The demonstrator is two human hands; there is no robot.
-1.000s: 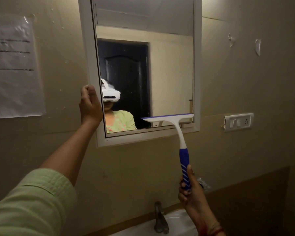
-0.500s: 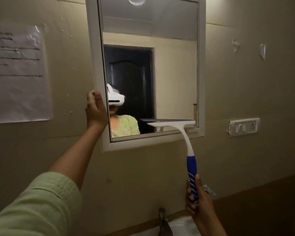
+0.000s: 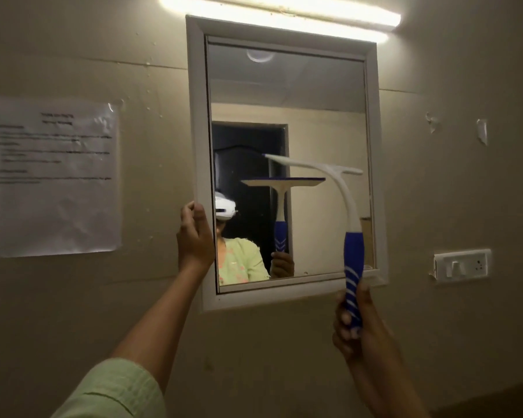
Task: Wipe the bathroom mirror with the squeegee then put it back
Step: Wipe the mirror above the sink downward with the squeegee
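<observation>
Right hand (image 3: 355, 324) clenched on squeegee (image 3: 349, 212) handle; shaft rises toward 12 o'clock, blade lying 9-to-3 across mirror (image 3: 287, 95) mid-height — contact unclear; left hand (image 3: 194, 236) grips frame at 9 o'clock

— Was there any writing to read?
— Only on the paper sheet (image 3: 55, 176) stuck to the wall left of the mirror (image 3: 287, 164). It carried a short heading and several printed lines, all too blurred to make out.
— Anything on the squeegee (image 3: 349, 224)?
— No words or brand showed, only white stripes on its blue handle.
</observation>
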